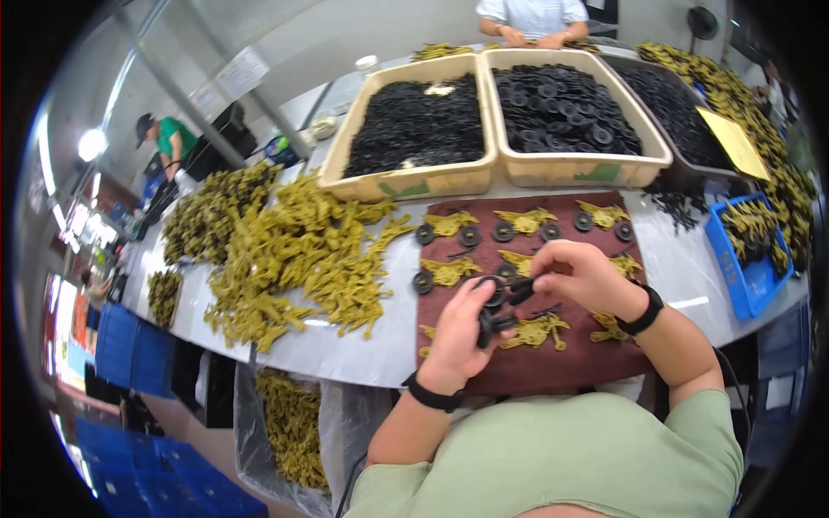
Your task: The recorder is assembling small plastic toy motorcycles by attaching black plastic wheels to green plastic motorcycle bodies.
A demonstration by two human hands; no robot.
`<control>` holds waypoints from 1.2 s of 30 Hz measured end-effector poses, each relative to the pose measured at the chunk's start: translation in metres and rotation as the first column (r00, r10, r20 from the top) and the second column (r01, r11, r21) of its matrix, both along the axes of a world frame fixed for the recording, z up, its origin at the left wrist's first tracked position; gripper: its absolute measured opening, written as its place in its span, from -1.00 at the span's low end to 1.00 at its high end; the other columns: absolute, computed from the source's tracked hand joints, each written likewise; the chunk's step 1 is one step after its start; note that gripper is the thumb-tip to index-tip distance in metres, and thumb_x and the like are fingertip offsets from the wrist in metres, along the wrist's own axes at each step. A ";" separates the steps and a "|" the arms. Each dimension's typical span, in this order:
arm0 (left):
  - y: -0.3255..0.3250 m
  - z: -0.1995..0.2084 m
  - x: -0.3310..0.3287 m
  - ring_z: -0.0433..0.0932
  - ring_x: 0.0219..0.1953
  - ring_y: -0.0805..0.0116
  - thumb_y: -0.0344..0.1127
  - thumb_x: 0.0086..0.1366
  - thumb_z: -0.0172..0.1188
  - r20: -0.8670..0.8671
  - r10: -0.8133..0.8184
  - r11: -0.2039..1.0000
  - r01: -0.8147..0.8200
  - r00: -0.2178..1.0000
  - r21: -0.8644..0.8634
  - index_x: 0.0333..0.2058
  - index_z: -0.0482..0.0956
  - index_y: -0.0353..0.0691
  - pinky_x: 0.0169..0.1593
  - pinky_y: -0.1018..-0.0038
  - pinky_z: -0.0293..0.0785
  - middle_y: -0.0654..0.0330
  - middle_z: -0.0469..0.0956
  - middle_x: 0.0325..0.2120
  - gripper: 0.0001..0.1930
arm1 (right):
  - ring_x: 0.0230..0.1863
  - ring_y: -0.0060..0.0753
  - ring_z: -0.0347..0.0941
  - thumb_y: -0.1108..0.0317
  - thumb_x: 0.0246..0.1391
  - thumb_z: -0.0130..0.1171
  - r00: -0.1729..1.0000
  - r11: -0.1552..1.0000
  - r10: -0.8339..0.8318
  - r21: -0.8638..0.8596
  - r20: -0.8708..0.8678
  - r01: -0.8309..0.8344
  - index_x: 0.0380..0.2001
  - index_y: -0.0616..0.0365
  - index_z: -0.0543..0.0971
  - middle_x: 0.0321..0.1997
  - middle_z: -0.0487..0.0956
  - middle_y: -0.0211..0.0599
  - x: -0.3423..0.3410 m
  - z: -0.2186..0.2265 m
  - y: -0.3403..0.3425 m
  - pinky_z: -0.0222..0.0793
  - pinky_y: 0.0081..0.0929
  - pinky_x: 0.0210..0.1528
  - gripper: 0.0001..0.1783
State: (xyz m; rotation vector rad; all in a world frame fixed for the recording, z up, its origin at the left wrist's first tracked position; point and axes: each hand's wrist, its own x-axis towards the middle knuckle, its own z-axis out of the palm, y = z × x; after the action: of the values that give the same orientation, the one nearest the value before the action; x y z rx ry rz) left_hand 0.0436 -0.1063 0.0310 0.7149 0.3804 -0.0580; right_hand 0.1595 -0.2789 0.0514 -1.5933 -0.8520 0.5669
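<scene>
Head view: black wheel-and-axle part at mat centre, pinched between left hand and right hand, fingers pressed together on it. Brown mat beneath. Olive plastic figure at 4 o'clock, just beside. Olive parts heap at 9 o'clock. Beige bins at 12 o'clock.

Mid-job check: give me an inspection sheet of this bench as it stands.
Surface: white table with a maroon mat in front of the person.
Job's things: olive plastic figures and black wheels laid in rows on the mat.
Clutter: olive parts heap; three bins of black parts; blue tray.
Grippers: left hand and right hand both hold small black parts over the mat.
Cables: nothing seen.
Surroundings: another person's hands at the far edge; blue crates on the floor.
</scene>
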 end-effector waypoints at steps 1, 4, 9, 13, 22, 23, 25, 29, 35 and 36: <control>0.002 0.000 0.000 0.51 -0.34 0.29 -0.27 0.36 -0.06 -0.011 0.003 1.000 -0.003 1.000 -0.022 -0.16 0.36 -0.22 -0.46 0.48 0.40 0.12 0.49 -0.31 -0.82 | -0.41 -0.59 0.51 0.54 0.03 0.19 1.000 1.000 -0.029 -0.010 -0.005 0.029 -0.31 0.28 0.51 -0.39 0.55 -0.38 0.005 -0.001 -0.002 0.42 -0.64 -0.37 -0.87; 0.002 0.004 0.002 0.51 -0.30 0.24 -0.29 0.36 -0.08 -0.027 0.004 0.999 -0.005 1.000 -0.045 -0.15 0.33 -0.23 -0.42 0.45 0.41 0.09 0.49 -0.28 -0.82 | -0.42 -0.59 0.52 0.51 0.05 0.19 0.979 0.997 -0.045 0.055 -0.201 0.057 -0.29 0.32 0.51 -0.36 0.57 -0.33 0.010 -0.006 -0.002 0.43 -0.65 -0.37 -0.85; 0.000 -0.001 0.009 0.52 -0.33 0.19 -0.30 0.36 -0.08 -0.039 0.046 0.993 -0.050 0.998 -0.108 -0.18 0.35 -0.23 -0.46 0.45 0.41 0.05 0.49 -0.28 -0.84 | -0.45 -0.61 0.52 0.47 0.10 0.15 0.978 0.994 -0.077 0.062 -0.194 0.090 -0.27 0.31 0.49 -0.40 0.57 -0.35 0.016 -0.019 -0.005 0.41 -0.64 -0.46 -0.85; 0.007 0.003 0.005 0.51 -0.34 0.19 -0.31 0.34 -0.08 0.015 0.151 0.988 -0.151 0.988 0.018 -0.17 0.35 -0.23 -0.48 0.45 0.38 0.05 0.48 -0.28 -0.84 | -0.50 -0.59 0.50 0.49 0.08 0.15 0.975 0.965 -0.220 -0.143 0.009 0.219 -0.26 0.30 0.48 -0.45 0.56 -0.32 0.033 -0.018 -0.016 0.42 -0.61 -0.49 -0.85; 0.020 0.000 -0.001 0.51 -0.35 0.22 -0.32 0.33 -0.08 0.039 0.188 0.982 -0.189 0.981 0.030 -0.18 0.33 -0.20 -0.49 0.46 0.36 0.07 0.47 -0.28 -0.85 | -0.56 -0.35 0.53 0.44 0.03 0.16 0.977 0.888 -0.140 -0.415 0.163 0.196 -0.31 0.30 0.51 -0.49 0.58 -0.16 0.030 -0.042 -0.026 0.44 -0.42 -0.50 -0.83; 0.020 0.001 -0.001 0.51 -0.35 0.22 -0.32 0.33 -0.07 0.050 0.174 0.983 -0.176 0.984 0.043 -0.18 0.33 -0.21 -0.49 0.46 0.36 0.06 0.47 -0.27 -0.85 | -0.41 -0.18 0.53 0.42 0.00 0.18 0.925 0.863 -0.111 -0.427 0.364 0.271 -0.33 0.28 0.52 -0.43 0.55 -0.11 0.028 -0.044 -0.024 0.45 -0.36 -0.36 -0.84; 0.019 0.003 -0.002 0.51 -0.35 0.21 -0.32 0.33 -0.07 0.060 0.160 0.985 -0.163 0.985 0.056 -0.18 0.33 -0.21 -0.49 0.46 0.37 0.06 0.47 -0.27 -0.85 | -0.32 -0.12 0.50 0.40 -0.02 0.19 0.845 0.854 -0.122 -0.378 0.521 0.357 -0.34 0.26 0.52 -0.39 0.53 -0.10 0.024 -0.055 -0.023 0.43 -0.33 -0.27 -0.82; 0.017 0.004 -0.004 0.53 -0.36 0.20 -0.32 0.32 -0.05 0.085 0.144 0.985 -0.151 0.986 0.079 -0.18 0.33 -0.23 -0.50 0.44 0.38 0.05 0.47 -0.28 -0.84 | -0.16 -0.07 0.43 0.33 -0.06 0.24 0.742 0.942 -0.062 -0.206 0.668 0.265 -0.32 0.22 0.53 -0.29 0.47 -0.12 0.013 -0.051 -0.015 0.38 -0.27 -0.12 -0.76; 0.016 0.006 -0.005 0.53 -0.36 0.20 -0.32 0.31 -0.04 0.109 0.122 0.985 -0.134 0.987 0.113 -0.17 0.34 -0.25 -0.50 0.43 0.40 0.03 0.47 -0.28 -0.83 | -0.07 -0.10 0.42 0.36 -0.10 0.27 0.782 0.876 0.345 -0.477 0.518 -0.071 -0.14 0.22 0.50 -0.18 0.50 -0.16 -0.024 -0.041 0.002 0.34 -0.29 -0.03 -0.60; 0.015 0.007 -0.004 0.54 -0.37 0.21 -0.33 0.31 -0.04 0.113 0.109 0.985 -0.122 0.988 0.122 -0.16 0.34 -0.25 -0.50 0.43 0.40 0.03 0.47 -0.28 -0.82 | -0.06 -0.11 0.41 0.37 -0.10 0.27 0.772 0.862 0.360 -0.503 0.524 -0.061 -0.13 0.21 0.49 -0.17 0.50 -0.16 -0.025 -0.043 0.004 0.34 -0.29 -0.03 -0.60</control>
State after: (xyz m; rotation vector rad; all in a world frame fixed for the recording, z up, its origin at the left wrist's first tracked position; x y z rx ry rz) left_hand 0.0391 -0.0912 0.0376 0.8180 0.3250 0.1151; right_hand 0.1347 -0.2751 0.0083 -2.1899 -1.4862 0.4360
